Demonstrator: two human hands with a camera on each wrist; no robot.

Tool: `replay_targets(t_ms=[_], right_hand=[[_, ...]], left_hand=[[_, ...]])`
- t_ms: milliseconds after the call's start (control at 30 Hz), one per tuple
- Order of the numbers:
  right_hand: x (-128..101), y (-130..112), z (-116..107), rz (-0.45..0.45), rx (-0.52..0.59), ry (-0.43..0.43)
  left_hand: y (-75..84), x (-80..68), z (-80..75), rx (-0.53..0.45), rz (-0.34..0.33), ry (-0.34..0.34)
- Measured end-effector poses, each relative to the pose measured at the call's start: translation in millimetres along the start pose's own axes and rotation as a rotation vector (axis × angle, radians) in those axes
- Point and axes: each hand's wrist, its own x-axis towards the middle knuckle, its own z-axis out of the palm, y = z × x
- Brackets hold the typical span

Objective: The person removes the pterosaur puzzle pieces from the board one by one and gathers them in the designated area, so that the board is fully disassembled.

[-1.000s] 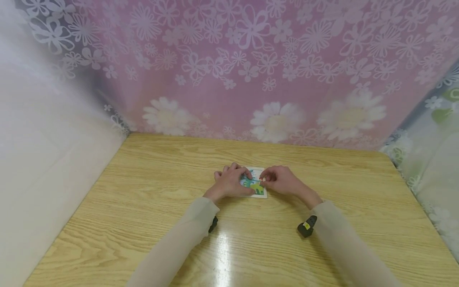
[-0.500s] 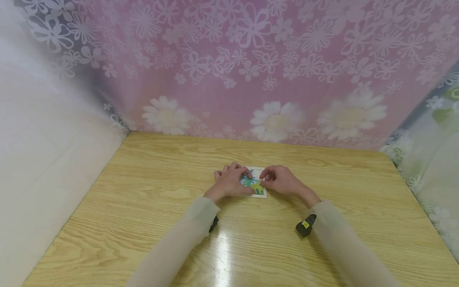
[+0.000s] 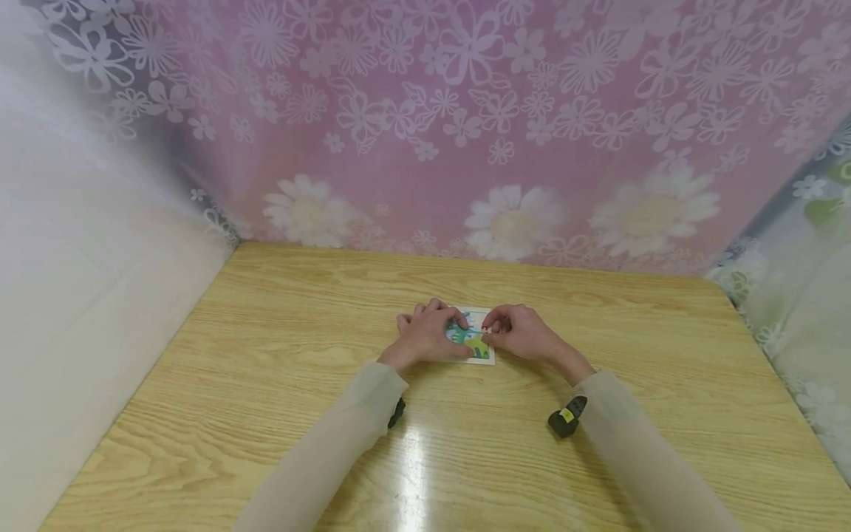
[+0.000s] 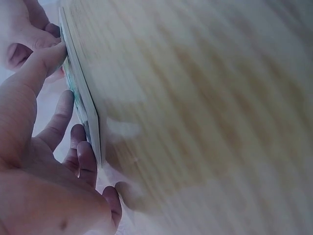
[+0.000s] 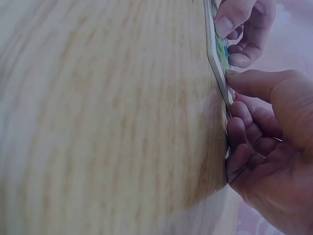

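Flat white-bordered picture puzzle board [image 3: 476, 344] lies mid-table on my pale wooden table [image 3: 266, 384]; my left hand [image 3: 428, 336] rests spread over its left half, my right hand [image 3: 521, 334] pinches a small piece [image 3: 486, 339] at its right edge.

The worktop [image 3: 279, 384] is shiny, smooth wood. The small card [image 3: 476, 338] looks like thick, flat cardboard.

No readable text or labels

A white-bordered green-and-blue puzzle board [image 3: 476, 340] lies on the pale wood-grain table [image 3: 279, 384] before a pink floral curtain [image 3: 465, 125].
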Motion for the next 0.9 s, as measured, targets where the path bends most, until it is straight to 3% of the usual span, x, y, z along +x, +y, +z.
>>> replay_targets(t_ms=[900], right_hand=[[-2.2,5.4,1.7,-0.023,0.107,0.041]], left_hand=[[6.1,-0.2,-3.8,0.024,-0.056,-0.014]])
